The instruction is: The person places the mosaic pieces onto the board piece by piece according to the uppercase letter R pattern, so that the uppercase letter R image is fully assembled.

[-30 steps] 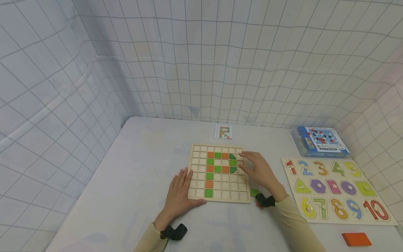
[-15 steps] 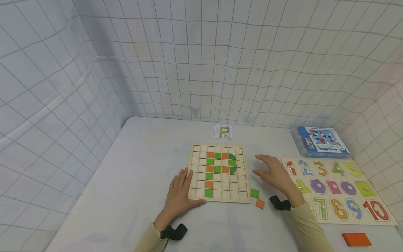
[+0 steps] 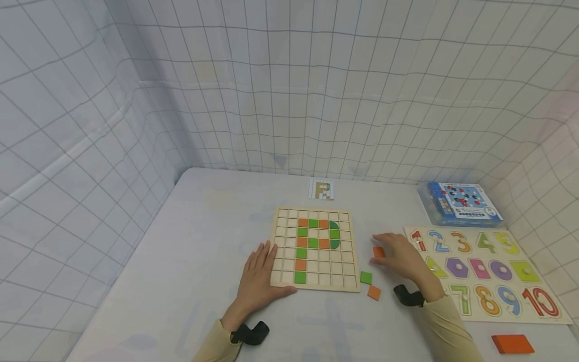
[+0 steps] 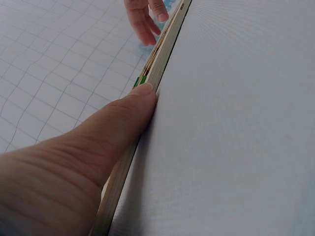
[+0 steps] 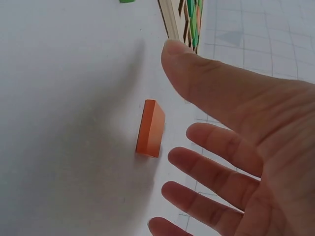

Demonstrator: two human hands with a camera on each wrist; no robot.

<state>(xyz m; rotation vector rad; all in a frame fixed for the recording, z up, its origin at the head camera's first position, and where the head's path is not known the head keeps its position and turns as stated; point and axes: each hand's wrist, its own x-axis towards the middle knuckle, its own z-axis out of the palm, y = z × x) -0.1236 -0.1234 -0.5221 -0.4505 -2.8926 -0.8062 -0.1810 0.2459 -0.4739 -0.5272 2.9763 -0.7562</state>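
A wooden grid board point(image 3: 332, 269) lies on the table, holding green and orange square tiles plus rounded dark green pieces at the right of the pattern. My left hand point(image 3: 258, 281) rests at its near left corner, fingers straight along the left side; the thumb point(image 4: 123, 110) presses the near edge. To the right of the board, my right hand point(image 3: 402, 256) hovers with thumb and fingers spread around an orange block point(image 5: 151, 130) lying on the table, without touching it. A loose green tile point(image 3: 366, 277) and an orange tile point(image 3: 374, 292) lie by the board's near right corner.
A small pattern card point(image 3: 320, 189) lies behind the board. At the right are a number and shape puzzle board point(image 3: 488, 311), a blue box point(image 3: 466, 203) behind it and an orange rectangular block point(image 3: 513, 344) in front. Grid-patterned cloth point(image 3: 289, 100) hangs around the table.
My right hand has drawn back from the board's right side toward the right and slightly nearer, uncovering the loose tiles and the orange block. The left hand has stayed put.
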